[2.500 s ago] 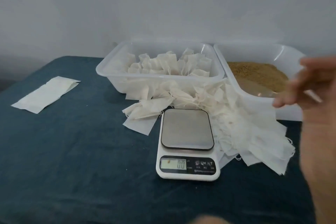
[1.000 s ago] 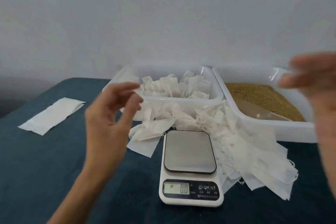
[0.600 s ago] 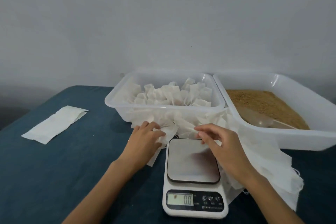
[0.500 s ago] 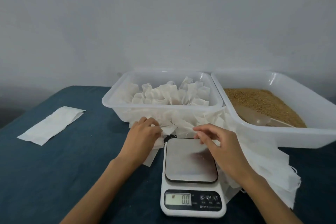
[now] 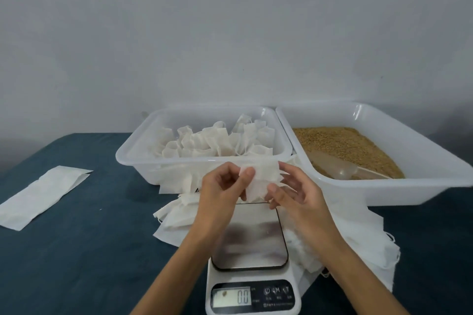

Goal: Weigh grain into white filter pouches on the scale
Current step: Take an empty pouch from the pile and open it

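Both hands hold one white filter pouch [image 5: 261,181] above the far edge of the scale [image 5: 252,258]. The left hand [image 5: 225,186] pinches its left side; the right hand [image 5: 294,192] pinches its right side, probably to spread the mouth open for filling. Beyond the scale to the right, the grain [image 5: 343,146] lies in its tub [image 5: 409,186], with a scoop [image 5: 340,169] resting in it. Loose pouches [image 5: 363,240] surround the scale. The display [image 5: 231,298] reads zero; whether the pouch mouth is open cannot be made out.
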A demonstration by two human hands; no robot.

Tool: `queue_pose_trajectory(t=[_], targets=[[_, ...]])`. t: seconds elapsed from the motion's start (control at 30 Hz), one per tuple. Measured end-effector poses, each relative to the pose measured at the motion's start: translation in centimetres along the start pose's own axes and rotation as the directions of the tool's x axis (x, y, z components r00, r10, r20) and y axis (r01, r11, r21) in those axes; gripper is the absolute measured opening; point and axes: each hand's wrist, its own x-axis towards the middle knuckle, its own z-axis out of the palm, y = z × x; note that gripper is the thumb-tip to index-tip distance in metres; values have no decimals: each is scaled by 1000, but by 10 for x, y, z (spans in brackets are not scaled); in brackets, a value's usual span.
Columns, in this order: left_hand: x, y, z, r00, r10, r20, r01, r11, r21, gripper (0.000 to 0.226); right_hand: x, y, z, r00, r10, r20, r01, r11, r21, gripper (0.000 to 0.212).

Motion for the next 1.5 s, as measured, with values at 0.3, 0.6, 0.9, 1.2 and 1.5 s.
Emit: queue_pose_trajectory(t=[0.3,0.6,0.9,1.2,1.5], targets=[[-8,-4,-8,996,29,84,-32,999,31,42,-6,-3,0,995,-93,42,96,992,-79,30],[-9,-5,-12,974,-83,212,103,991,-86,28,-5,-3,-7,993,-75,-89,71,996,-47,33],[-6,-15,-13,979,197,-62,-181,964,194,16,-9,1,-1,973,-214,-82,183,941,-283,13],[-11,-14,-6,983,26,182,-29,1000,11,14,-10,8,5,872,-490,16,409,709,-574,38],[-10,-16,-2,990,-68,123,74,996,-49,14,-10,11,7,828,-536,163,499,575,-648,40]])
